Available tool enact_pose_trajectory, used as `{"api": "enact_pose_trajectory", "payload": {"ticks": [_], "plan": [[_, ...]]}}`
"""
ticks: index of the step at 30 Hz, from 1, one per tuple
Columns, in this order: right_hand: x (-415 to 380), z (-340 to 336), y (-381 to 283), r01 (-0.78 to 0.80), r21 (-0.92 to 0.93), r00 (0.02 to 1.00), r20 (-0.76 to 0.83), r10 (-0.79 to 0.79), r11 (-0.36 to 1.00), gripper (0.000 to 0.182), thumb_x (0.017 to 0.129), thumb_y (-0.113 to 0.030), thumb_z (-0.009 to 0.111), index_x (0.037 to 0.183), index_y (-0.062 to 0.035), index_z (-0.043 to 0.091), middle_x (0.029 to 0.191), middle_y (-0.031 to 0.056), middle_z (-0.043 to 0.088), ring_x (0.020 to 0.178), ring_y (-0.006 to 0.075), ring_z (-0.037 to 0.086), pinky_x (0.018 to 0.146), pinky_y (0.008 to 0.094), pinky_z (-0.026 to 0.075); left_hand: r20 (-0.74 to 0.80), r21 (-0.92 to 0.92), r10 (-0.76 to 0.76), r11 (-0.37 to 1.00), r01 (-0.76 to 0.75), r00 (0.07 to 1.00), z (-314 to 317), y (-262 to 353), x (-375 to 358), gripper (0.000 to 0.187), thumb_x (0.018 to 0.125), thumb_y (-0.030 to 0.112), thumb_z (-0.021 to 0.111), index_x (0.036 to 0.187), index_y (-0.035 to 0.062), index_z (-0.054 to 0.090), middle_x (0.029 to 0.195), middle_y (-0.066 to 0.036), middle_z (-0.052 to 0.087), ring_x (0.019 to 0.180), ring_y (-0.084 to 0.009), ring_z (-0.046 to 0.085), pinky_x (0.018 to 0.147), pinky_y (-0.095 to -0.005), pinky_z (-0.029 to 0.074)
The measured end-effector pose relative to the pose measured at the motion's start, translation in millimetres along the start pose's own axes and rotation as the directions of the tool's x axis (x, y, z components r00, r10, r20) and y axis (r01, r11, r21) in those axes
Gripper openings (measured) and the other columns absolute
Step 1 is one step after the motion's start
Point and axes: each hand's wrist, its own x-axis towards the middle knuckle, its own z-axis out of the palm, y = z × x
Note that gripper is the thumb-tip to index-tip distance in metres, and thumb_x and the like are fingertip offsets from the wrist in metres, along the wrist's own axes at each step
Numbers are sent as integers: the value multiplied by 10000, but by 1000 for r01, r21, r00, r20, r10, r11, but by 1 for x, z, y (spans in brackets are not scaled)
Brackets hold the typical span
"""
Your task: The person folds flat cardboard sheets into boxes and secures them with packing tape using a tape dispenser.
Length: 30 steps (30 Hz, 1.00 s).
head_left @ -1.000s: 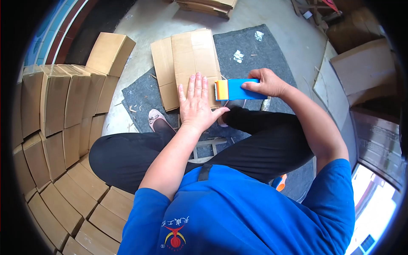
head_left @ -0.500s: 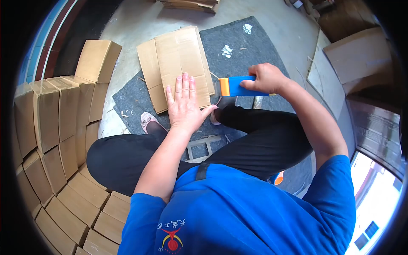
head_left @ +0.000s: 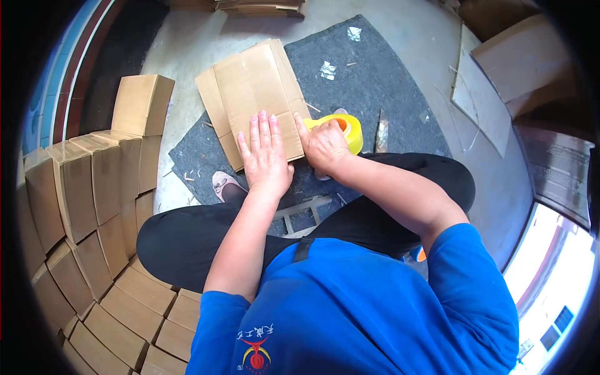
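Observation:
A flattened cardboard box [head_left: 256,81] lies in front of me, slightly tilted to the left. My left hand [head_left: 267,153] presses flat on its near part, fingers stretched out and holding nothing. At the box's near right edge is my right hand [head_left: 326,147], closed on a tape dispenser whose yellow tape roll [head_left: 354,132] with an orange core shows beside the knuckles. The dispenser's handle is hidden by the hand. The right fingertips reach the edge of the cardboard.
A dark mat [head_left: 400,94] lies under the box, with scraps of foil [head_left: 327,70] on it. Stacked cartons [head_left: 94,181] stand along my left. More flat cardboard [head_left: 262,6] is piled at the far side. A metal frame [head_left: 303,212] sits between my legs.
My right hand has moved left with the tape dispenser, from beyond the box to its right edge, and turned so the tape roll shows. My left hand stays flat on the cardboard.

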Motion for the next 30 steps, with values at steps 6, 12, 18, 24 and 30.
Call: {"api": "enact_pose_trajectory", "payload": {"ticks": [6, 12, 18, 24, 30], "plan": [[-6, 25, -14, 162, -170, 967, 223, -123, 972, 497, 960, -188, 440, 1429, -25, 444, 961, 73, 730, 842, 204, 698, 719, 445, 394, 7, -115, 40, 993, -39, 999, -8, -5, -4, 1113, 719, 430, 774, 1552, 28, 153, 1629, -179, 89, 1519, -315, 37, 1199, -550, 24], [-28, 2, -33, 251, 65, 909, 326, -259, 966, 312, 920, -201, 544, 1166, -19, 604, 993, 85, 737, 911, 241, 713, 741, 422, 436, -316, -170, 54, 979, -113, 947, -21, -26, 19, 695, 832, 412, 701, 1380, 32, 506, 1485, -212, 403, 1373, -370, 369, 1100, -539, 271], [-27, -27, -39, 165, 253, 912, 328, -245, 953, 326, 933, -282, 522, 1112, -24, 607, 983, 123, 738, 903, 267, 720, 835, 471, 473, -436, -301, -38, 948, -106, 899, -26, -45, 86, 170, 904, 227, 625, 984, 99, 703, 1095, -48, 605, 1083, -281, 544, 915, -432, 417], [-11, -28, -29, 53, 277, 898, 408, -167, 959, 359, 916, -398, 525, 1018, -141, 753, 1053, 103, 732, 999, 260, 700, 837, 437, 513, -254, -275, -126, 960, 53, 959, -22, -88, 176, 550, 966, 343, 518, 1458, 116, 426, 1553, -114, 345, 1475, -297, 231, 1205, -479, 154], [1, -57, 22, -176, 283, 934, 350, 70, 943, 359, 799, -363, 676, 1011, -78, 729, 1016, 118, 734, 955, 263, 712, 807, 373, 552, -417, -411, -408, 882, 233, 812, -20, -160, 122, 451, 854, 460, 686, 1075, 67, 673, 1104, -153, 638, 1060, -301, 590, 936, -415, 461]]}}
